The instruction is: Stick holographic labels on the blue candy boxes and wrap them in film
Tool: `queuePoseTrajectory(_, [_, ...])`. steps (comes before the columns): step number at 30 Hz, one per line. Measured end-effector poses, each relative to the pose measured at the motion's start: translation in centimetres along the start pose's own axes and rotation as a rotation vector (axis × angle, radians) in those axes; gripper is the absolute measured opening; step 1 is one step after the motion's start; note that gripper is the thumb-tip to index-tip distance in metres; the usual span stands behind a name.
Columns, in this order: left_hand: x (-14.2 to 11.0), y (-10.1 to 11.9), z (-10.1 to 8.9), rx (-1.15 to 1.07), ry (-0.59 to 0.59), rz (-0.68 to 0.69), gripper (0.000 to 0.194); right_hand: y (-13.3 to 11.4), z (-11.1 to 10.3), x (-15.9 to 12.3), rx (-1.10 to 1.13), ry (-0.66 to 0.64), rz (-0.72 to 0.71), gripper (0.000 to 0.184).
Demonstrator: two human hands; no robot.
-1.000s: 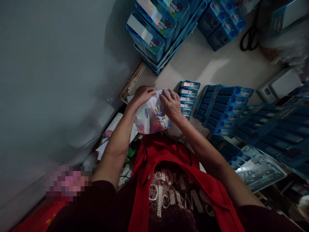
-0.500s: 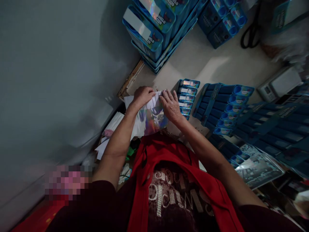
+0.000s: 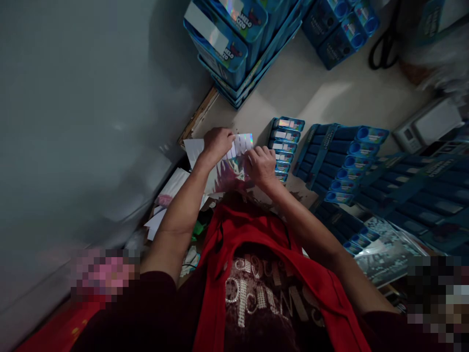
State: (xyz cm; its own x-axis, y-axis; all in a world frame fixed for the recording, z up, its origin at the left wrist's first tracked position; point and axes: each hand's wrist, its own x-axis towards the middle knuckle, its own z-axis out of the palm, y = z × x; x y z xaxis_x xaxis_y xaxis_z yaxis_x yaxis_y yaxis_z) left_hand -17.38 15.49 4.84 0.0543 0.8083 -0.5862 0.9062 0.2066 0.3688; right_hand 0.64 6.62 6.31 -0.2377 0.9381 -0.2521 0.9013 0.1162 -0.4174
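A shiny, rainbow-reflecting sheet of labels (image 3: 229, 177), marked off in narrow strips toward its far end, lies at the table's near edge. My left hand (image 3: 219, 143) rests over its far left part, fingers bent and pressed together at the strips; whether a strip is pinched there is too small to see. At the sheet's right side, my right hand (image 3: 261, 164) is closed with curled fingers, gripping the sheet's edge; the fingertips are hidden. Just right of that hand stands a row of small blue boxes (image 3: 287, 136) with pale strips on their ends.
Larger blue boxes (image 3: 220, 54) sit in stacked trays at the far left, beside the wall. Bundled blue boxes (image 3: 330, 156) stand to the right. Black scissors (image 3: 383, 54) and a scale (image 3: 427, 127) lie farther right. White papers (image 3: 174, 190) are left of the sheet.
My right hand has gone from spread flat on the sheet to curled, slightly nearer me, baring the sheet's far right corner. My left hand has barely moved. The sheet has shifted a little.
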Motion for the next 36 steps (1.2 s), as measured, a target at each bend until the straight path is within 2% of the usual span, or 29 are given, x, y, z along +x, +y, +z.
queuePoseTrajectory(2, [0.8,-0.1,0.1,-0.004,0.023,0.021,0.028,-0.4,-0.9,-1.0,0.164,0.02,0.121,0.019])
queuePoseTrajectory(5, [1.2,-0.5,0.2,-0.07,0.136,0.091,0.036,-0.7,-2.8,-2.7,0.592,0.059,0.345,0.021])
queuePoseTrajectory(8, [-0.2,-0.3,0.8,-0.345,0.214,0.11,0.045,-0.5,-4.9,-3.9,1.029,0.051,0.536,0.033])
queuePoseTrajectory(9, [-1.1,0.1,1.3,-0.49,0.188,0.089,0.048,-0.4,-5.5,-4.1,1.128,0.033,0.576,0.036])
queuePoseTrajectory(11, [-3.0,1.0,2.3,-0.816,0.044,0.015,0.062,0.1,-6.4,-4.3,1.243,0.0,0.625,0.04])
queuePoseTrajectory(13, [-4.7,2.0,3.5,-1.1,-0.159,-0.057,0.075,0.5,-7.0,-4.5,1.282,-0.027,0.648,0.044])
queuePoseTrajectory(15, [-5.9,2.8,4.5,-1.286,-0.322,-0.089,0.082,0.8,-7.4,-4.7,1.303,-0.049,0.663,0.045])
queuePoseTrajectory(18, [-6.5,3.1,5.4,-1.388,-0.397,-0.04,0.079,1.0,-7.7,-5.3,1.35,-0.104,0.684,0.045])
queuePoseTrajectory(22, [-6.5,2.9,5.5,-1.32,-0.3,0.023,0.054,1.3,-7.4,-6.1,1.357,-0.117,0.729,0.045])
queuePoseTrajectory(26, [-7.8,3.3,5.6,-1.25,-0.237,-0.068,0.038,2.3,-6.3,-7.1,1.251,0.034,0.796,0.045])
queuePoseTrajectory(30, [-10.1,4.6,7.2,-1.241,-0.184,-0.223,0.031,3.5,-5.4,-8.5,1.133,0.133,0.815,0.048])
queuePoseTrajectory(33, [-11.3,5.7,8.8,-1.199,-0.094,-0.235,0.029,4.1,-5.3,-9.2,1.101,0.15,0.82,0.049])
queuePoseTrajectory(36, [-11.3,6.4,9.8,-1.16,-0.027,-0.247,0.026,4.5,-5.1,-9.0,1.028,0.16,0.827,0.044])
